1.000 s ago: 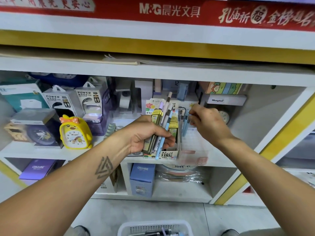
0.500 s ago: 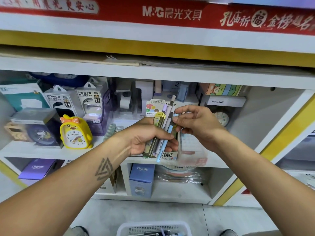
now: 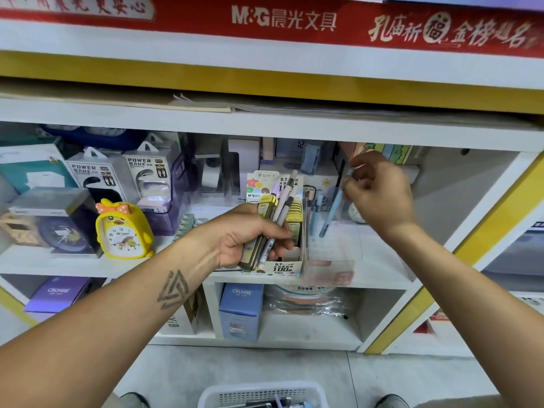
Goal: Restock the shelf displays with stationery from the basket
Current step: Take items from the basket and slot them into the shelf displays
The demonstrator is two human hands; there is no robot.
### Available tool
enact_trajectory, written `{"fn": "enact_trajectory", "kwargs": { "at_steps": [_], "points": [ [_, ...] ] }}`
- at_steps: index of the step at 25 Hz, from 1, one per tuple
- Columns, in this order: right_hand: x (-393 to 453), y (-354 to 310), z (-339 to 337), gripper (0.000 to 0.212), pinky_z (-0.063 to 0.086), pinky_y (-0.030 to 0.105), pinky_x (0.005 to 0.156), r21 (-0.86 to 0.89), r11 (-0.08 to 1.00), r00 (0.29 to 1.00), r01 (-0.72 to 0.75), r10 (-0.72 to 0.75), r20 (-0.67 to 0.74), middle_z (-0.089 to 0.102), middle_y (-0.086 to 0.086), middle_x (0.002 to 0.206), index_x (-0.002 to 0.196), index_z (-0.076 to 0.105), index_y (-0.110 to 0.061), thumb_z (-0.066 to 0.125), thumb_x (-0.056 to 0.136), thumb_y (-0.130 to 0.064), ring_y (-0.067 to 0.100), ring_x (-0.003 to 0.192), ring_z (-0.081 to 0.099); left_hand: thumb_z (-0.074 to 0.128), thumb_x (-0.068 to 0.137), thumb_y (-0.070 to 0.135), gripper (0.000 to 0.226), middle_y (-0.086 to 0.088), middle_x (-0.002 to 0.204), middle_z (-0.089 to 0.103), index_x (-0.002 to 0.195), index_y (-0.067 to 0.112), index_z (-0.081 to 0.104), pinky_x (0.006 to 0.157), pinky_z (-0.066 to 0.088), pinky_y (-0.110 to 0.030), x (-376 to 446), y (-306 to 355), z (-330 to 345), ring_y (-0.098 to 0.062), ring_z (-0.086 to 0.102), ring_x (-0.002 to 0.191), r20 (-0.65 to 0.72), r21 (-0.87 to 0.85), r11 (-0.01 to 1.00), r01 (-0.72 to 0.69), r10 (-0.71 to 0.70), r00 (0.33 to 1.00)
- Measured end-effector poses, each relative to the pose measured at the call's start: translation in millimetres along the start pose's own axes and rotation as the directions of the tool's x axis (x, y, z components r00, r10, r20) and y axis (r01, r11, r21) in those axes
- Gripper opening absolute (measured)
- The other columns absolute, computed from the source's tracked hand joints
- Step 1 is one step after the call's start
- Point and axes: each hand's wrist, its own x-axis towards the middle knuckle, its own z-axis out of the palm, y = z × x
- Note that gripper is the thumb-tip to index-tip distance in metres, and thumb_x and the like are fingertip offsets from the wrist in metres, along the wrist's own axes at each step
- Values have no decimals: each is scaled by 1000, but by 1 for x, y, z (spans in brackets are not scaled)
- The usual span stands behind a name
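My left hand point(image 3: 250, 235) is closed around a bundle of pens and yellow lead cases point(image 3: 272, 223), held upright in front of the lead-refill display box point(image 3: 287, 265) on the middle shelf. My right hand point(image 3: 378, 191) is raised to the right of it, pinching the top of a light blue pen point(image 3: 331, 216) that hangs tip-down over a clear plastic pen holder point(image 3: 329, 260) with other blue pens standing in it. The white basket point(image 3: 262, 394) sits on the floor at the bottom edge, with a few pens in it.
A yellow duck alarm clock point(image 3: 123, 229), power bank packs point(image 3: 147, 175) and boxed clocks point(image 3: 50, 222) fill the shelf's left side. CRUHRE boxes point(image 3: 241, 310) and plastic-wrapped goods point(image 3: 306, 301) lie on the lower shelf. A white divider with a yellow edge point(image 3: 459, 245) bounds the right.
My right hand took a light blue pen from the bundle in my left hand and carried it up and right over the clear holder. My left hand stayed put.
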Motion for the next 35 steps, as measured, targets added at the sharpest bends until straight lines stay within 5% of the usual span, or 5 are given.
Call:
{"fn": "enact_trajectory", "kwargs": {
  "at_steps": [3,24,27,29,35],
  "points": [
    [-9,8,8,16,59,39,76,-210,967,984,145,-118,134,70,0,88,109,61,-17,65,94,-18,20,83,69,71,82,-3,4,-17,70,68,81,1,71,46,51,-24,1,0,1,-18,62,51,-6,-15,1000,0,0,1000],
    [-16,4,17,20,54,37,80,-342,903,936,261,-150,320,74,5,99,107,75,-10,57,99,-16,22,88,67,70,83,-2,8,-18,73,70,78,2,74,54,54,-26,2,-2,1,-19,64,54,34,-47,999,-8,9,999],
    [-15,-10,18,22,51,28,63,47,995,952,-89,71,297,75,2,84,114,70,-14,65,97,-27,17,70,68,70,83,-2,9,-19,74,70,79,4,75,57,55,-27,3,-3,2,-20,65,55,57,-43,999,-13,15,998],
    [-17,-20,22,23,49,27,51,321,880,876,-350,186,444,76,10,80,111,67,-8,70,94,-23,21,61,67,70,83,-2,11,-19,75,70,78,6,76,57,55,-27,3,-3,2,-20,65,55,72,-41,999,-15,18,997],
    [-11,-21,21,16,56,22,57,550,660,855,-511,322,407,70,15,72,108,64,10,62,93,6,19,58,64,69,83,0,8,-21,80,71,84,3,77,56,57,-26,1,-3,-1,-25,70,65,99,-114,993,-18,30,995]
  ]
}}
